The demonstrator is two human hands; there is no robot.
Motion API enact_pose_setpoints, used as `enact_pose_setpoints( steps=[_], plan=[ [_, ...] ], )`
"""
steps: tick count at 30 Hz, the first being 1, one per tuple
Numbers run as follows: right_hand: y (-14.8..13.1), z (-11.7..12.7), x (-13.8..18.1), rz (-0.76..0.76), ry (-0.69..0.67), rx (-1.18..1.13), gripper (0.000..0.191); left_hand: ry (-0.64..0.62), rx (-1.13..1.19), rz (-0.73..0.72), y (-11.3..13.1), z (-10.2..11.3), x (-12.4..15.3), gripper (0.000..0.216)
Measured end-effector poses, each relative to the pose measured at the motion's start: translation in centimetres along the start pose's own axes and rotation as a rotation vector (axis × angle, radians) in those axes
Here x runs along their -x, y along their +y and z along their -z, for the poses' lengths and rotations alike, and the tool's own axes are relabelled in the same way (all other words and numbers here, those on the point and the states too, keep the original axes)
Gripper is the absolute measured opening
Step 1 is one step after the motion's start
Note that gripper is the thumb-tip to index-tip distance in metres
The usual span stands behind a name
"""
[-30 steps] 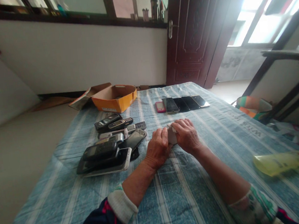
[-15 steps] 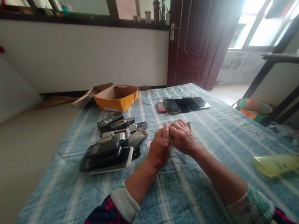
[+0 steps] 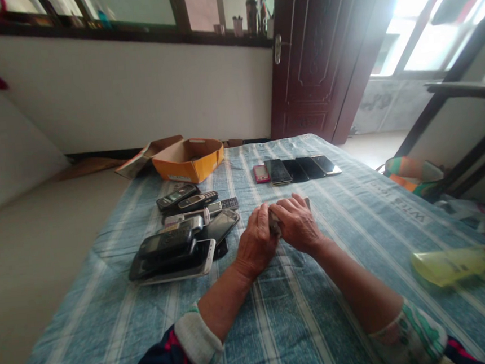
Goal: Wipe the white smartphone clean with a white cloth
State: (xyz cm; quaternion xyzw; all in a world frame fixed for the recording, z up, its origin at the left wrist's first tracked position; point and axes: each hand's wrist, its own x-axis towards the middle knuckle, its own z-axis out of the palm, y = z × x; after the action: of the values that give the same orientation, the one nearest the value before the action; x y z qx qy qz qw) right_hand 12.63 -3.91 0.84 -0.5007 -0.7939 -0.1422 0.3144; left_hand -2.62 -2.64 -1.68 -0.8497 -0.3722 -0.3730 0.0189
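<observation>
My left hand (image 3: 255,242) and my right hand (image 3: 297,223) meet at the middle of a blue striped cloth (image 3: 287,308). Both are closed around a small pale phone (image 3: 275,222), of which only a sliver shows between the fingers and past the right hand's far side. A pile of old mobile phones (image 3: 183,232) lies just left of my left hand. Beyond my hands a row of several phones (image 3: 296,169) lies side by side, a small red one at its left end.
An open orange cardboard box (image 3: 189,159) stands at the cloth's far left, its lid beside it. A yellow-green plastic bottle (image 3: 453,265) lies on its side at the right. A dark wooden door (image 3: 320,56) and a metal frame (image 3: 467,128) stand beyond.
The pale phone, showing broadly between my hands a second ago, has turned and is now mostly covered by my fingers. My hands have shifted slightly away from me.
</observation>
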Motion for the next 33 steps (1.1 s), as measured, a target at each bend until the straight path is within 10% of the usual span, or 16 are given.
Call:
enact_pose_setpoints(
  steps=[13,33],
  plan=[
    [-0.2,0.0,0.0,-0.003,0.017,0.013,0.018,-0.193,-0.021,0.325,0.1,1.8,0.5,0.043],
    [-1.3,-1.0,-1.1,-0.025,-0.061,0.001,0.018,-0.214,0.06,0.409,0.4,2.0,0.0,0.035]
  ],
)
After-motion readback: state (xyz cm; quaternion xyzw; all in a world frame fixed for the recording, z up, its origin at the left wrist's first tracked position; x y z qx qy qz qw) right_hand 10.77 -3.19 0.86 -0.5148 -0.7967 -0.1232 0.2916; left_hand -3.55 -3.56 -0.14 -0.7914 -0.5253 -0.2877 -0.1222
